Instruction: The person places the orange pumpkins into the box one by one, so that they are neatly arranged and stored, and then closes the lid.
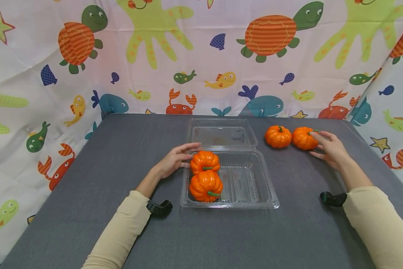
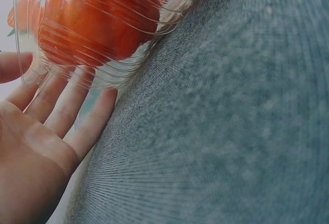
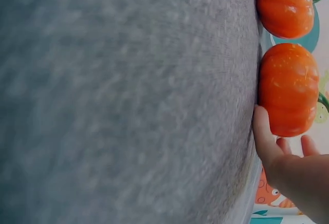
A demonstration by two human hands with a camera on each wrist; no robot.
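Outstretched, with right hand spread wide at rightmost decorative pumpkin; resting against clear plastic clamshell with straight-fingered left hand.

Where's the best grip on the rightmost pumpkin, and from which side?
Probably across the rounded front and back of the rightmost pumpkin, from the right, where the right hand is: another pumpkin crowds its left side, and its thin green stem offers little hold.
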